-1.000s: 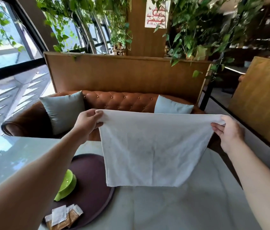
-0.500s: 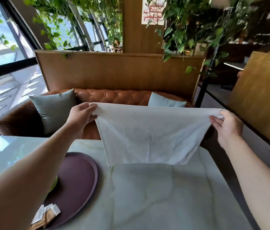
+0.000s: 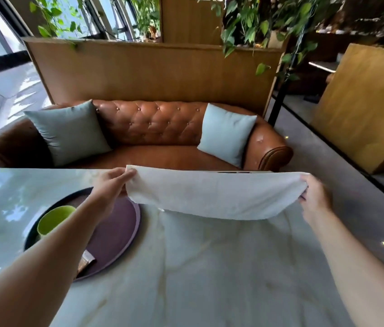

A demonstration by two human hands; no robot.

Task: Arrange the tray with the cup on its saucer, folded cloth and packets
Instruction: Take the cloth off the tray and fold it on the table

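Observation:
A white cloth [image 3: 212, 194] is stretched between my hands low over the marble table, its lower edge sagging close to the surface. My left hand [image 3: 110, 182] pinches its left corner and my right hand [image 3: 315, 199] pinches its right corner. A round dark purple tray [image 3: 118, 230] lies at the left. On it stands a lime-green cup [image 3: 53, 219], partly behind my left forearm. A brown and white packet [image 3: 87, 260] peeks out beneath the same forearm. No saucer shows.
The pale marble table [image 3: 209, 267] spreads in front of me. Behind it stands a brown tufted leather sofa [image 3: 158, 128] with two pale blue cushions. A wooden partition and hanging plants rise beyond, and a floor aisle runs along the right.
Both hands have lowered the cloth from chest height toward the table, and it now hangs shorter, doubled over. The view has tilted down, so the green cup shows again.

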